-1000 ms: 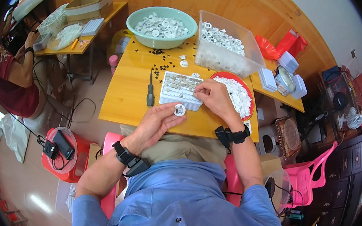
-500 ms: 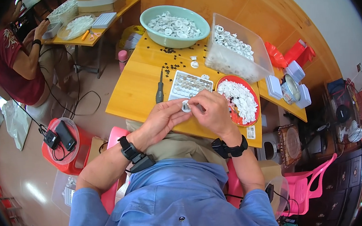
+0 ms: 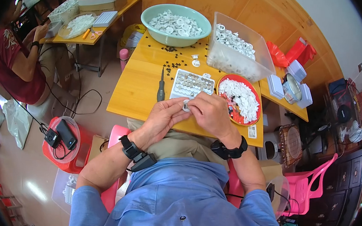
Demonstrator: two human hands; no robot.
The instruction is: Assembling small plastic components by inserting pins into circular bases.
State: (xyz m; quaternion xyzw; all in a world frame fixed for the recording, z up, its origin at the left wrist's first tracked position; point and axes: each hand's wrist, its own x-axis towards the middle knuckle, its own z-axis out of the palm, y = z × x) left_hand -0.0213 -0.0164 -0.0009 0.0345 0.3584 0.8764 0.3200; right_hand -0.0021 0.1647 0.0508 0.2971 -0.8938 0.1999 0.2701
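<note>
White disc [image 3: 186, 106] in fingers [image 3: 173, 110], printed label [image 3: 252, 132]

Yellow tabletop [image 3: 137, 91] was loaded: green basin [image 3: 167, 37] and clear bin [image 3: 237, 67] set at far side, red dish [image 3: 259, 104] at right, white tray [image 3: 180, 94] near front edge, screwdriver [image 3: 161, 89] left of tray, black pieces [image 3: 175, 64] scattered behind.

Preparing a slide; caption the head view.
Left hand holding a small round white part, right hand at its edge.

Head-worn fisheye view, facing steeply downward over the blue shirt [image 3: 155, 207]; left hand [image 3: 160, 118] and right hand [image 3: 212, 115] close, mid-frame; counter [image 3: 133, 93] just beyond; rim dark.
</note>
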